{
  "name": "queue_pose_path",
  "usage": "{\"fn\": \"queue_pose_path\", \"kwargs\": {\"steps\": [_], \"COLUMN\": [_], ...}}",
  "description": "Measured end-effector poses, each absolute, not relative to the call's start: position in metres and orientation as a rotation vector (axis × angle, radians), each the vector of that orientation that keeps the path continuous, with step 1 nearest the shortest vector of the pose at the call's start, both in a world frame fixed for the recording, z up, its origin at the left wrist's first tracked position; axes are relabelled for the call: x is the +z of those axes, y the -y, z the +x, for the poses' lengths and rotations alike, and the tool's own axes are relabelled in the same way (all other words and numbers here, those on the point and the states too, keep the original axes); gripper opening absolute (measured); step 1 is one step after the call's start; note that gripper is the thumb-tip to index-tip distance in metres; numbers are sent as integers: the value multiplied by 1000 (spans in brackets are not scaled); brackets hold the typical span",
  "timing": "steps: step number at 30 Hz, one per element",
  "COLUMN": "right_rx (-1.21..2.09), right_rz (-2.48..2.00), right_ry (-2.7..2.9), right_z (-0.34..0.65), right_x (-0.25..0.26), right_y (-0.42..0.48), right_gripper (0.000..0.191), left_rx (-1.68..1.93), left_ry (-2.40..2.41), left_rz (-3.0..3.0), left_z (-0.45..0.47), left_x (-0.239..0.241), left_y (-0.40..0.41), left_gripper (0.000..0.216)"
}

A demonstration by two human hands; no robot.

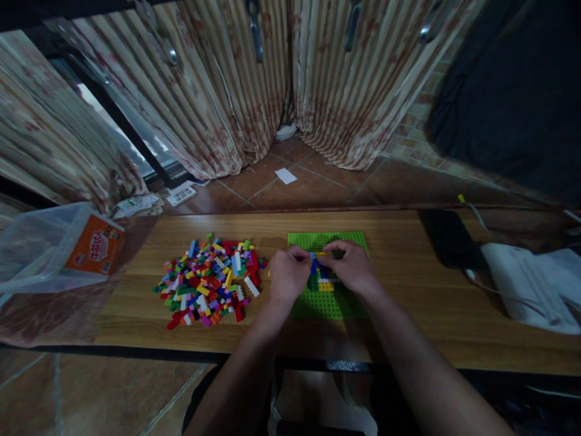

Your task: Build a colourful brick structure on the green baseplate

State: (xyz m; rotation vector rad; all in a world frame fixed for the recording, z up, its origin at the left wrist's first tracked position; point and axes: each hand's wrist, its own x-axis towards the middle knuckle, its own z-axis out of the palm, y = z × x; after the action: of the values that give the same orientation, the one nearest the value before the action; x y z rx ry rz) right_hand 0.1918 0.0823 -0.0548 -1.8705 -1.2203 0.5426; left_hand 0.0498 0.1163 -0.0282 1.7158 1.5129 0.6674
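Note:
A green baseplate (327, 307) lies on the wooden table (408, 315), with a small build of blue, yellow and green bricks (323, 280) on its middle. My left hand (288, 274) and my right hand (350, 265) meet over that build. Both are curled, and their fingertips pinch a thin yellow brick (320, 254) at the top of the build. A heap of loose bricks in many colours (211, 281) sits just left of my left hand.
A clear plastic bag with an orange label (59, 248) lies at the table's left end. A black flat object (449, 237) and white cloth with a cable (531, 281) are at the right. Striped curtains (218, 91) hang behind, over a tiled floor.

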Motion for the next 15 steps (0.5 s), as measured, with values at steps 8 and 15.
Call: {"fn": "queue_pose_path", "kwargs": {"steps": [8,15], "right_rx": [584,755], "right_rz": [-1796,-1638], "right_ry": [1251,764], "right_z": [196,212], "right_x": [-52,-45], "right_y": [-77,-82], "right_gripper": [22,31], "left_rx": [657,580], "left_ry": [-1455,-1457], "left_rz": [1749,1841], "left_z": [47,43], "left_x": [-32,-23], "left_y": [-121,-121], "left_gripper": [11,22]}}
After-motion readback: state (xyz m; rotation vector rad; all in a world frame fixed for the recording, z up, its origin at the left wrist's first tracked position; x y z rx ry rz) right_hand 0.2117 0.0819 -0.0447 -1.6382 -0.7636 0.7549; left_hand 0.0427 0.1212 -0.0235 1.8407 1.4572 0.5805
